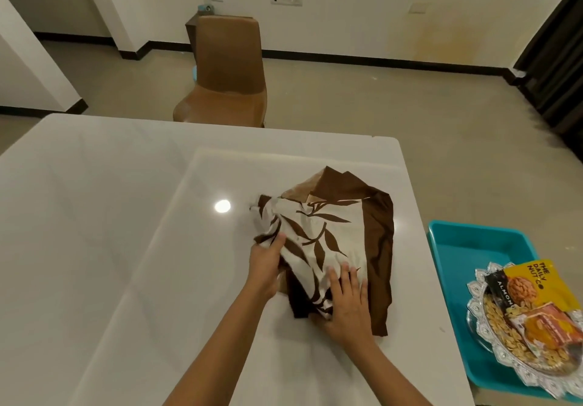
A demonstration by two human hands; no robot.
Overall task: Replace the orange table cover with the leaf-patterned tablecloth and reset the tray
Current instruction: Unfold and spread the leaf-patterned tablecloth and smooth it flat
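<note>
Gripping folded leaf-patterned tablecloth edge, left hand curls round fabric; right hand presses flat, fingers straight. Cloth lies centre frame on white worktop; teal tray lower right.

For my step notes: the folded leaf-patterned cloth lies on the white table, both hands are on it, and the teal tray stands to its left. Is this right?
No. The head view shows the teal tray to the cloth's right. The leaf-patterned cloth does lie on the white table, with left hand and right hand on it.
</note>
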